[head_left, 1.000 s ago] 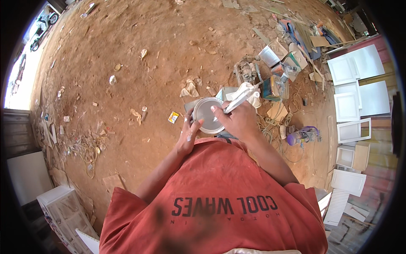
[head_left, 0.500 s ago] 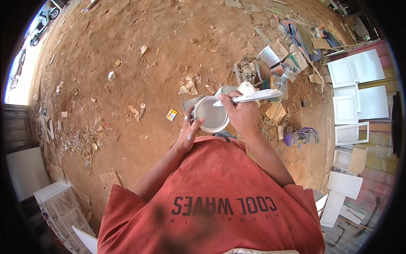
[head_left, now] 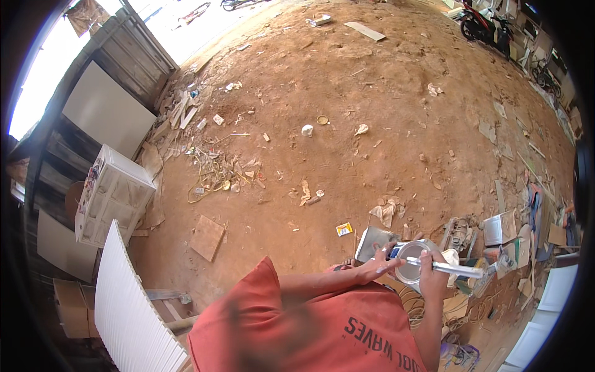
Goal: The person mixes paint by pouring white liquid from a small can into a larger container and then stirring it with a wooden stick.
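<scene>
My left hand [head_left: 381, 265] is closed on a round, pale container [head_left: 409, 253] with grey inside, in the lower right of the head view. My right hand [head_left: 434, 279] grips a long, white-smeared tool [head_left: 462, 270], whose near end lies over the container's mouth; the tool's exact kind is unclear. A rectangular metal can [head_left: 372, 240] sits just beyond my hands, beside a white object [head_left: 452, 258] partly hidden by the tool. A small yellow packet [head_left: 344, 229] lies on the dirt to the left of these.
Dirt floor [head_left: 347, 161] strewn with scraps and cords. At left, a white cabinet [head_left: 114, 198], a ribbed white panel [head_left: 127, 297] and boards against a metal wall. Clutter [head_left: 502, 229] and white panels [head_left: 558, 288] line the right. A motorbike [head_left: 486, 34] stands at upper right.
The view has swung leftward, so my hands, container and tool now appear lower right. The tool, earlier slanting steeply, lies flatter across the container. Both hands keep their grip.
</scene>
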Demonstrator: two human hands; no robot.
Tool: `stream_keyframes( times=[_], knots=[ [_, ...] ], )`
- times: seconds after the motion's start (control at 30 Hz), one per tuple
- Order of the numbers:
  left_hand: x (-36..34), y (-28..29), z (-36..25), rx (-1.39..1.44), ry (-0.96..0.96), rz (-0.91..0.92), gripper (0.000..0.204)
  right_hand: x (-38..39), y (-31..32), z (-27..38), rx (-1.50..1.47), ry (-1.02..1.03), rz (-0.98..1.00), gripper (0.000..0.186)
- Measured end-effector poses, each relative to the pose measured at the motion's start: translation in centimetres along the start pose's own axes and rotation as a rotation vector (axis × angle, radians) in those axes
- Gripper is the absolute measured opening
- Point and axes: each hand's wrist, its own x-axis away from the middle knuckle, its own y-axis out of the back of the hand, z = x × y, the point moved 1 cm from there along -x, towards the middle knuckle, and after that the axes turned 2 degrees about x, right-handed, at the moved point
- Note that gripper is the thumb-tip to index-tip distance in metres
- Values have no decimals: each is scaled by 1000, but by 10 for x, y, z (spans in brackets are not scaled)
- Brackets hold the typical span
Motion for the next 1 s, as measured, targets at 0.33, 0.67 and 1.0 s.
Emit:
stream_keyframes(
  times=[0.33, 0.67, 1.0],
  knots=[
    [2, -1, -13, 13, 3, -18, 112, -14, 8, 11, -45, 34, 57, 37],
    [11, 1, -17, -53, 26, -47, 109, -13, 21, 12, -67, -120, 75, 28],
    [2, 0, 9, -19, 11, -171, 115, -20, 21, 23, 251, 15, 8, 28]
  ],
)
